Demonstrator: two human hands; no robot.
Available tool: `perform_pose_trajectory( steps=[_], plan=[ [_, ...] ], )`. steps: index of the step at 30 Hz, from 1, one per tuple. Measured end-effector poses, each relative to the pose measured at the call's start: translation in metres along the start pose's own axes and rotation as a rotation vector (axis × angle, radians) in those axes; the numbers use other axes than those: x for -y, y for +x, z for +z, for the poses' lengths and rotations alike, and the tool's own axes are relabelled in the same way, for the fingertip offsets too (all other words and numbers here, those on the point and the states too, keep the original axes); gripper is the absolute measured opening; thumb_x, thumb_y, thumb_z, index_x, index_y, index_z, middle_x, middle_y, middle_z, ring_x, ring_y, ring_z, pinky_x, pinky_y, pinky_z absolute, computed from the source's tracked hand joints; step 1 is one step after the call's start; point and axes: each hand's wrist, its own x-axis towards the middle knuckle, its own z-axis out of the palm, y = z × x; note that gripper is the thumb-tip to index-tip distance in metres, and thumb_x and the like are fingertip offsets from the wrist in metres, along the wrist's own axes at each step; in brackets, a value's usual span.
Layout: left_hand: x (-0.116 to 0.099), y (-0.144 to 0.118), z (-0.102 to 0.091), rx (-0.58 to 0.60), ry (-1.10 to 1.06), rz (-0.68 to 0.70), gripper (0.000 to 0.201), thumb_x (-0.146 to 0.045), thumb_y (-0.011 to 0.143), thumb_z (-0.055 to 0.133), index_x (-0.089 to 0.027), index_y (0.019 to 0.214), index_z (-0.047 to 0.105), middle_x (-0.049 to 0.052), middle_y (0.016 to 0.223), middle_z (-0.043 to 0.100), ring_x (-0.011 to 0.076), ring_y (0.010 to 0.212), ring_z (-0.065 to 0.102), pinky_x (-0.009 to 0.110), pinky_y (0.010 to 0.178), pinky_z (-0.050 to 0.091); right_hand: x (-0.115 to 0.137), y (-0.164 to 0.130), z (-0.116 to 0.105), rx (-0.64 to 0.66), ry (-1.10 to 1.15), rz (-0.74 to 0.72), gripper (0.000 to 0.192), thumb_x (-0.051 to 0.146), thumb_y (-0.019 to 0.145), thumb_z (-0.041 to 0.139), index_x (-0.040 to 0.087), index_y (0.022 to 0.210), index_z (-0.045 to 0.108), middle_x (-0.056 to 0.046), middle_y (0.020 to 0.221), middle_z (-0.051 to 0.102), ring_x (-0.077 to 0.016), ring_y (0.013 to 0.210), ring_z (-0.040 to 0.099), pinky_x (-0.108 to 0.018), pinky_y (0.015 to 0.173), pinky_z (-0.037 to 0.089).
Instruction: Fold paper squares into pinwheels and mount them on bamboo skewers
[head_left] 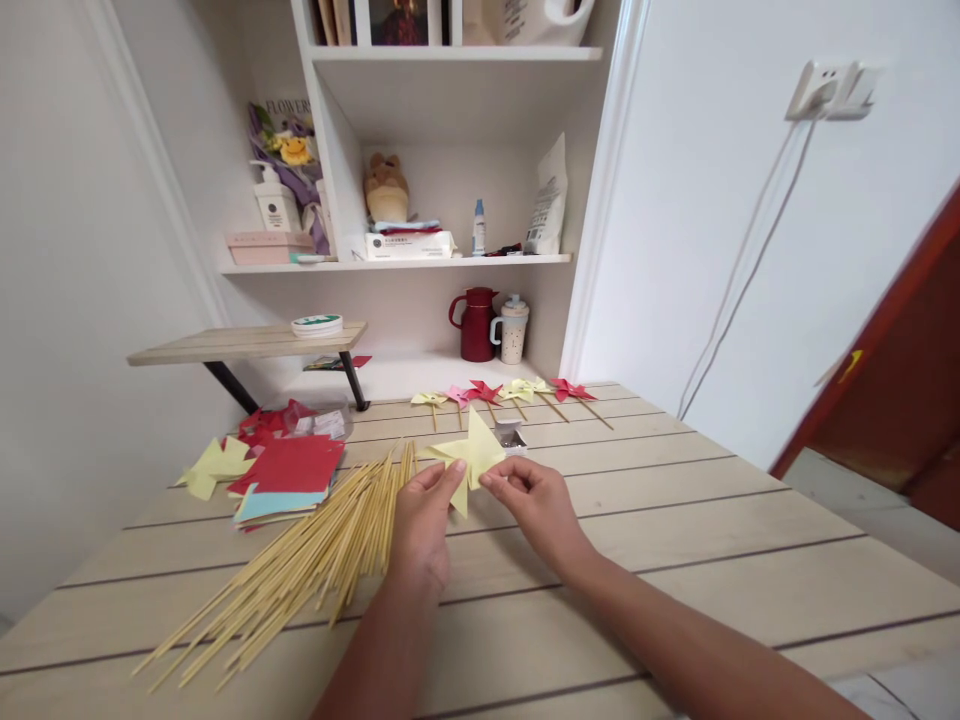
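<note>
Both hands hold a folded yellow paper pinwheel [472, 452] just above the wooden table [675, 520]. My left hand [421, 520] pinches its lower left edge and my right hand [536, 505] pinches its right side. A bundle of thin bamboo sticks [300, 570] lies fanned out on the table directly left of my left hand. A small open box of pins [511, 436] sits just behind the pinwheel.
A stack of red, blue and yellow paper squares [289, 475] lies at the left. Several finished pinwheels on sticks [495, 395] lie in a row at the table's far edge. A red jug [477, 324] and a cup [513, 330] stand behind, under white shelves [420, 262].
</note>
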Motion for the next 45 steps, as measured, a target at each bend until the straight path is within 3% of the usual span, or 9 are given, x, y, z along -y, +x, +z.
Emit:
perform_pose_trajectory(
  steps=[21, 30, 33, 35, 38, 41, 45],
  plan=[
    [0.006, 0.001, 0.002, 0.054, 0.054, 0.047, 0.031, -0.034, 0.057, 0.088, -0.013, 0.077, 0.076, 0.006, 0.078, 0.075, 0.0144, 0.069, 0.064, 0.024, 0.068, 0.049, 0.002, 0.002, -0.001, -0.036, 0.004, 0.031, 0.034, 0.050, 0.072, 0.072, 0.019, 0.062, 0.062, 0.007, 0.052, 0.035, -0.0120, 0.053, 0.030, -0.027, 0.053, 0.025],
    [0.004, -0.001, 0.005, 0.079, 0.148, 0.187, 0.022, -0.035, 0.066, 0.080, -0.016, 0.078, 0.076, 0.003, 0.071, 0.071, 0.0159, 0.069, 0.062, 0.024, 0.066, 0.046, 0.003, 0.002, -0.005, -0.055, -0.034, -0.042, 0.027, 0.045, 0.075, 0.073, 0.019, 0.071, 0.066, 0.007, 0.052, 0.033, -0.0125, 0.052, 0.032, -0.027, 0.052, 0.029],
    [0.002, 0.001, 0.004, 0.042, 0.288, 0.296, 0.015, -0.033, 0.071, 0.075, -0.018, 0.074, 0.075, 0.002, 0.072, 0.070, 0.0173, 0.069, 0.061, 0.025, 0.065, 0.044, 0.006, 0.002, -0.013, -0.144, -0.144, -0.248, 0.022, 0.040, 0.080, 0.070, 0.021, 0.093, 0.070, 0.003, 0.064, 0.044, -0.0158, 0.060, 0.044, -0.030, 0.060, 0.040],
    [0.000, 0.001, 0.003, 0.019, 0.427, 0.436, 0.010, -0.029, 0.072, 0.073, -0.020, 0.067, 0.074, 0.003, 0.071, 0.069, 0.0189, 0.070, 0.060, 0.026, 0.068, 0.043, 0.009, 0.003, -0.020, -0.222, -0.248, -0.433, 0.031, 0.036, 0.083, 0.069, 0.023, 0.111, 0.066, -0.004, 0.089, 0.055, -0.0213, 0.081, 0.055, -0.036, 0.077, 0.048],
    [-0.002, 0.001, 0.002, 0.010, 0.589, 0.671, 0.011, -0.022, 0.069, 0.074, -0.025, 0.059, 0.072, 0.003, 0.071, 0.070, 0.0217, 0.074, 0.060, 0.030, 0.079, 0.041, 0.013, 0.004, -0.030, -0.272, -0.402, -0.574, 0.054, 0.036, 0.081, 0.071, 0.029, 0.132, 0.054, -0.012, 0.128, 0.047, -0.0309, 0.121, 0.048, -0.049, 0.102, 0.040],
    [-0.002, 0.001, 0.002, 0.032, 0.728, 0.820, 0.012, -0.020, 0.071, 0.073, -0.028, 0.062, 0.073, 0.003, 0.073, 0.072, 0.0239, 0.078, 0.062, 0.035, 0.090, 0.036, 0.013, 0.007, -0.034, -0.213, -0.532, -0.577, 0.058, 0.039, 0.078, 0.075, 0.032, 0.132, 0.055, -0.012, 0.146, 0.036, -0.0358, 0.135, 0.037, -0.056, 0.108, 0.033],
    [0.001, 0.002, 0.002, 0.110, 0.899, 0.935, 0.014, -0.020, 0.077, 0.068, -0.029, 0.068, 0.073, 0.003, 0.077, 0.074, 0.0246, 0.080, 0.063, 0.038, 0.095, 0.032, 0.008, 0.009, -0.033, -0.138, -0.600, -0.629, 0.035, 0.034, 0.079, 0.076, 0.030, 0.113, 0.068, -0.009, 0.146, 0.043, -0.0351, 0.135, 0.039, -0.055, 0.106, 0.032]
  ],
)
